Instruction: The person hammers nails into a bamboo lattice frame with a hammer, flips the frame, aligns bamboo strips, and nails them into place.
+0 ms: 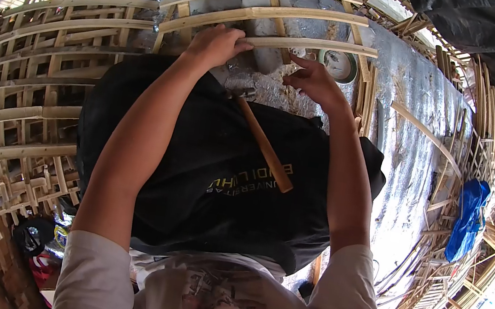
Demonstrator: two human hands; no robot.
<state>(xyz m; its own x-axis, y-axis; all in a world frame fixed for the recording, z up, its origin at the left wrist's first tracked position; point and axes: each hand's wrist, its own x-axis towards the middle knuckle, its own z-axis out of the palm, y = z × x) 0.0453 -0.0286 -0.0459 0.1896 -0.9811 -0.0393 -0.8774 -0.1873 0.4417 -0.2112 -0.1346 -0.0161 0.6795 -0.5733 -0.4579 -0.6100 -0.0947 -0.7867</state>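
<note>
My left hand (216,45) is closed on the left part of a pale bamboo slat (316,46), the nearest crosspiece of a slatted frame. Thumb and fingertips press on the slat. Just below its middle, my right hand (317,84) has the fingers apart, the index finger reaching toward the wood. I see nothing held in it. Across my lap lies a black cloth (194,165) with yellow lettering. A hammer (264,144) with a wooden handle rests on that cloth, its head near my left wrist.
A round green-rimmed container (339,67) stands beyond my right hand. Several bamboo lattice panels (39,83) lie at the left. A silvery sheet (404,147) covers the floor at the right, with a loose strip (423,129) on it. A blue bag (468,218) hangs farther right.
</note>
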